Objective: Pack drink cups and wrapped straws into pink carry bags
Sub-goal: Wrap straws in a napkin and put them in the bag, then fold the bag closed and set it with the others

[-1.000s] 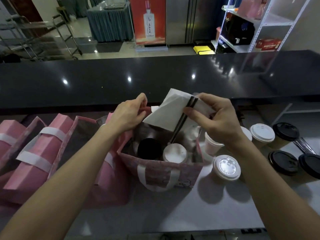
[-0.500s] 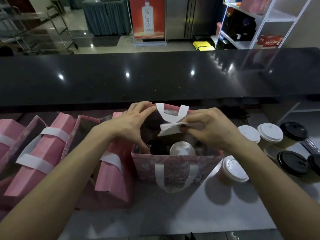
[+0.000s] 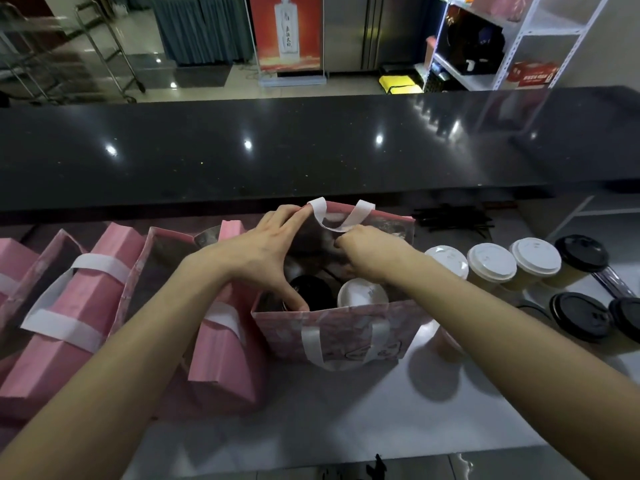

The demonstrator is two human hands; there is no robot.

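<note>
The open pink bag (image 3: 332, 336) stands upright on the white worktop (image 3: 311, 420), just before the black counter (image 3: 311, 147). Inside it sit a black-lidded cup (image 3: 313, 292) and, to its right, a white-lidded cup (image 3: 362, 294). The left hand (image 3: 263, 251) spans the bag's left opening, fingers stretched to the far rim by the white handle (image 3: 334, 216), thumb down at the near rim beside the black lid. The right hand (image 3: 367, 252) reaches down into the bag with fingers curled; what it holds, if anything, is hidden. Right of the bag stand three white-lidded cups (image 3: 491, 263) in a row, then black-lidded cups (image 3: 581, 320) further right. Behind those, black straws (image 3: 453, 220) lie under the counter edge. Left of the bag, folded pink bags (image 3: 86, 299) lean together.
</note>
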